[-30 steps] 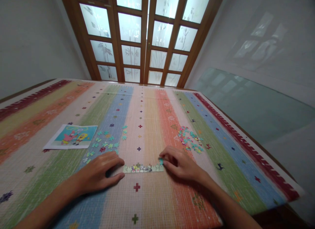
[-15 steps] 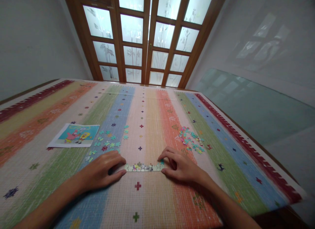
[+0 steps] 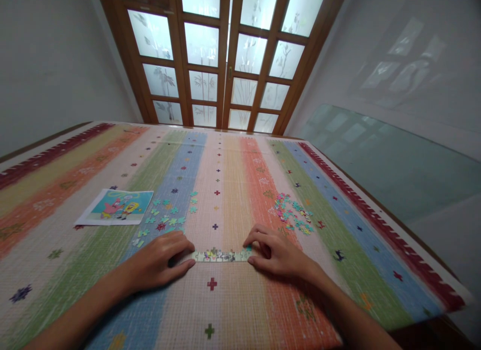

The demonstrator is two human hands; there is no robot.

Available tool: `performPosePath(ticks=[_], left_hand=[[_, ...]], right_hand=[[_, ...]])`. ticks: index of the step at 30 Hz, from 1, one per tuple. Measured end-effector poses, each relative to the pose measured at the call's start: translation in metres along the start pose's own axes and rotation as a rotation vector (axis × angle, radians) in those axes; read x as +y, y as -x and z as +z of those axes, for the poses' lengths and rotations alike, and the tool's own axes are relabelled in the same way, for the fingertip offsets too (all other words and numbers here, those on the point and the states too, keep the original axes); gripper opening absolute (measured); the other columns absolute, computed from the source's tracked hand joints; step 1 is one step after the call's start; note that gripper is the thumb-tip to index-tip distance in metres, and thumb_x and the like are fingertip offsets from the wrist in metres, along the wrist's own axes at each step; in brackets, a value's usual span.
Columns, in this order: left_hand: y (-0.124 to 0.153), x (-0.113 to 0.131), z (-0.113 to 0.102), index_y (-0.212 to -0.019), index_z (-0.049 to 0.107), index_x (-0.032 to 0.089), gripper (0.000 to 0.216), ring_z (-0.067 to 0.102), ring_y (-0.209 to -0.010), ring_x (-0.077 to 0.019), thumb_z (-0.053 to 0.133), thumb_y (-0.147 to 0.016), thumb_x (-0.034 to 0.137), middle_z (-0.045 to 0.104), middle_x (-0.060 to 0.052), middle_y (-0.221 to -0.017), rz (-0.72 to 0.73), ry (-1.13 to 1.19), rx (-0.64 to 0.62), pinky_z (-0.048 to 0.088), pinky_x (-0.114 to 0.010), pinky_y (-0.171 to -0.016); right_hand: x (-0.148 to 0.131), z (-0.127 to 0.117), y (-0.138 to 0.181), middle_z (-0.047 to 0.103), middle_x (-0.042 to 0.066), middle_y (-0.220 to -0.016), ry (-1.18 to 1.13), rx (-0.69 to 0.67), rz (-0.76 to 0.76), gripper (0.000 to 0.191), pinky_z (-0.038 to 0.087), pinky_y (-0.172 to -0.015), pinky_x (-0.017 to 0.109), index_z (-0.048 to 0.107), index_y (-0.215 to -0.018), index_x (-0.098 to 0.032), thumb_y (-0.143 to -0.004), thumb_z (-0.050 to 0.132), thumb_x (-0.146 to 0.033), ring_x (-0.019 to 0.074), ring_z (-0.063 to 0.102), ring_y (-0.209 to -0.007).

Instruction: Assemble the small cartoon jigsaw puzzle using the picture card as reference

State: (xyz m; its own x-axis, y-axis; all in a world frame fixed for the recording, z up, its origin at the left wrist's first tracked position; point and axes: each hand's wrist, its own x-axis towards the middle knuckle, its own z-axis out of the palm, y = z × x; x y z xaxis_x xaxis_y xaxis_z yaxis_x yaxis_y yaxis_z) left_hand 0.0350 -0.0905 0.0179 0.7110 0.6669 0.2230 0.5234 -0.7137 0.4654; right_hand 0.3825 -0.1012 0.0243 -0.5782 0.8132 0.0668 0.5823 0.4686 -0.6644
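Note:
A joined strip of jigsaw puzzle pieces (image 3: 221,256) lies flat across the striped tablecloth (image 3: 240,310), straight in front of me. My left hand (image 3: 163,257) has its thumb and fingers curled around the strip's left end. At the opposite end, my right hand (image 3: 272,252) pinches the strip between thumb and fingers, with a teal piece showing by the fingertips. The strip's two outermost ends are partly hidden by my fingers.
Loose teal pieces (image 3: 165,212) are spread beyond my left hand, beside a printed cartoon picture (image 3: 118,207). A denser pile of mixed pieces (image 3: 293,213) sits past my right hand. Wooden glazed doors (image 3: 225,64) stand behind the table.
Both hands keep their hold on the strip's ends. The whole view has shifted very slightly; nothing on the table has visibly been moved.

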Motion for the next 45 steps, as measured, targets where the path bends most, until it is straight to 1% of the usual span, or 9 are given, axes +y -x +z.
performPosePath(ticks=[17, 20, 22, 25, 27, 32, 36, 41, 45], left_hand=[[-0.002, 0.001, 0.000, -0.093, 0.067, 0.021, 0.018, 0.057, -0.070, -0.0167, 0.055, -0.102, 0.031, 0.062, -0.001, -0.075, 0.025, -0.006, 0.017, 0.045, -0.030, -0.065], [-0.005, -0.001, -0.002, -0.091, 0.067, 0.021, 0.022, 0.058, -0.075, -0.0188, 0.051, -0.103, 0.030, 0.064, -0.002, -0.078, 0.029, -0.042, 0.061, 0.047, -0.033, -0.072], [-0.008, -0.005, -0.004, -0.093, 0.067, 0.022, 0.021, 0.059, -0.082, -0.0208, 0.051, -0.104, 0.030, 0.068, -0.003, -0.084, 0.012, -0.085, 0.117, 0.049, -0.037, -0.080], [-0.014, -0.015, -0.011, -0.102, 0.069, 0.022, 0.021, 0.061, -0.092, -0.0237, 0.052, -0.103, 0.034, 0.072, -0.005, -0.094, -0.024, -0.159, 0.223, 0.050, -0.045, -0.093], [-0.019, -0.024, -0.017, -0.107, 0.069, 0.021, 0.024, 0.062, -0.098, -0.0258, 0.052, -0.102, 0.038, 0.072, -0.007, -0.098, -0.054, -0.200, 0.256, 0.051, -0.046, -0.094], [-0.032, -0.045, -0.036, -0.111, 0.069, 0.019, 0.029, 0.062, -0.102, -0.0289, 0.049, -0.102, 0.040, 0.073, -0.010, -0.103, -0.108, -0.264, 0.251, 0.052, -0.047, -0.093], [-0.037, -0.053, -0.048, -0.110, 0.069, 0.021, 0.030, 0.063, -0.102, -0.0276, 0.047, -0.101, 0.039, 0.074, -0.009, -0.101, -0.111, -0.298, 0.243, 0.052, -0.045, -0.094], [-0.032, -0.060, -0.062, -0.106, 0.071, 0.024, 0.031, 0.066, -0.100, -0.0273, 0.047, -0.100, 0.042, 0.074, -0.008, -0.097, -0.107, -0.281, 0.265, 0.053, -0.043, -0.093], [-0.024, -0.072, -0.070, -0.103, 0.072, 0.026, 0.029, 0.067, -0.097, -0.0265, 0.049, -0.098, 0.044, 0.074, -0.007, -0.096, -0.113, -0.233, 0.248, 0.055, -0.041, -0.090]], right_hand=[[0.000, 0.000, 0.000, 0.065, 0.005, -0.104, 0.003, 0.009, -0.006, 0.026, 0.049, -0.082, 0.034, 0.069, -0.105, -0.023, -0.080, 0.071, -0.013, 0.0194, 0.062, -0.089], [0.000, 0.000, -0.001, 0.065, 0.005, -0.104, 0.009, 0.013, -0.009, 0.025, 0.049, -0.082, 0.035, 0.069, -0.104, -0.022, -0.081, 0.071, -0.013, 0.0200, 0.062, -0.091], [0.000, 0.000, -0.001, 0.065, 0.006, -0.103, 0.012, 0.008, -0.004, 0.025, 0.049, -0.081, 0.035, 0.069, -0.104, -0.022, -0.081, 0.071, -0.013, 0.0200, 0.062, -0.090], [-0.001, 0.001, -0.001, 0.065, 0.005, -0.103, 0.009, 0.003, 0.013, 0.026, 0.049, -0.082, 0.035, 0.069, -0.104, -0.021, -0.080, 0.072, -0.013, 0.0202, 0.062, -0.090], [-0.001, 0.001, -0.001, 0.065, 0.005, -0.102, 0.007, 0.007, 0.021, 0.026, 0.049, -0.082, 0.035, 0.070, -0.104, -0.021, -0.080, 0.071, -0.012, 0.0200, 0.062, -0.090], [-0.002, 0.001, -0.001, 0.064, 0.005, -0.101, 0.016, 0.007, 0.016, 0.025, 0.049, -0.079, 0.035, 0.070, -0.104, -0.020, -0.080, 0.071, -0.013, 0.0196, 0.062, -0.087], [-0.001, 0.001, -0.001, 0.064, 0.005, -0.102, 0.010, 0.007, 0.018, 0.024, 0.049, -0.080, 0.034, 0.070, -0.104, -0.020, -0.081, 0.070, -0.013, 0.0191, 0.062, -0.088], [0.001, 0.002, -0.001, 0.064, 0.005, -0.102, 0.026, 0.004, 0.012, 0.025, 0.048, -0.079, 0.033, 0.070, -0.103, -0.020, -0.079, 0.071, -0.013, 0.0186, 0.061, -0.087], [0.002, 0.002, -0.001, 0.064, 0.005, -0.102, 0.020, 0.000, 0.003, 0.025, 0.047, -0.078, 0.033, 0.070, -0.102, -0.020, -0.078, 0.072, -0.013, 0.0180, 0.060, -0.085]])
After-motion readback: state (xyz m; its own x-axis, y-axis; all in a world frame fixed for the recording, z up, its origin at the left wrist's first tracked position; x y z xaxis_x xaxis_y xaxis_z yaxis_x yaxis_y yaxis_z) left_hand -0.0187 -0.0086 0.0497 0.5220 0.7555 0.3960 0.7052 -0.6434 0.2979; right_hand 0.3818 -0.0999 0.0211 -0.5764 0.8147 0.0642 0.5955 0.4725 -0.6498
